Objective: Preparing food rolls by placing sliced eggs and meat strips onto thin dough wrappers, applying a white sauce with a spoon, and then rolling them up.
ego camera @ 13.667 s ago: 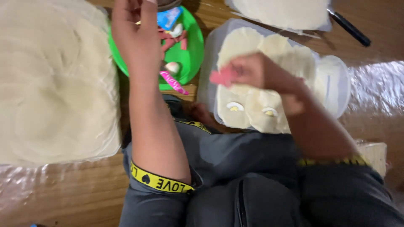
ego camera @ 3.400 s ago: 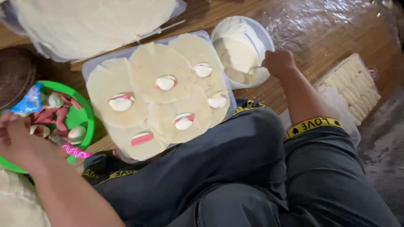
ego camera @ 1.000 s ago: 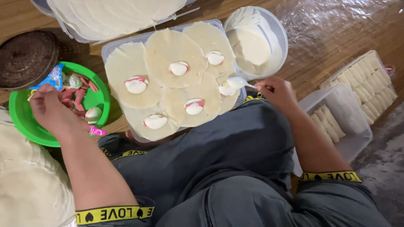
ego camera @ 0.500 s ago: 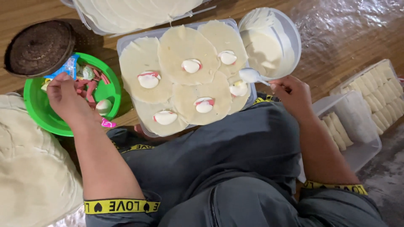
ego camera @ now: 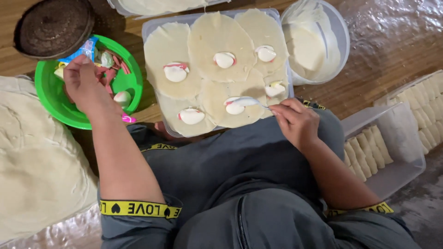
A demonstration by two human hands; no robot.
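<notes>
- Spoon (ego camera: 247, 101) in the right hand (ego camera: 295, 122): its bowl lies on a white dollop on one of the thin round dough wrappers (ego camera: 217, 44), at the near right part of the clear plastic tray (ego camera: 150, 30).
- Right hand is closed around the spoon's handle, fingers pinched, resting just at the tray's near edge above the person's grey-clad lap.
- Left hand (ego camera: 85, 87) is over the green plate (ego camera: 55, 99), fingers curled together and pinching downward among the pieces there; what it has hold of cannot be made out.
- On the green plate lie reddish strips, pale lumps and a small blue packet (ego camera: 80, 48).
- Six or so wrappers overlap on the tray, each with a white dollop near its middle, some with a red strip beneath.
- At the person's left lies a large pale sheet of dough (ego camera: 37, 170); at the right, a clear box of rolled pastries (ego camera: 369, 152).
- Beyond the tray's right corner stands a white bowl (ego camera: 341, 37) of white cream.
- Farther left, touching the green plate's far rim, sits a dark round lid (ego camera: 53, 25).
</notes>
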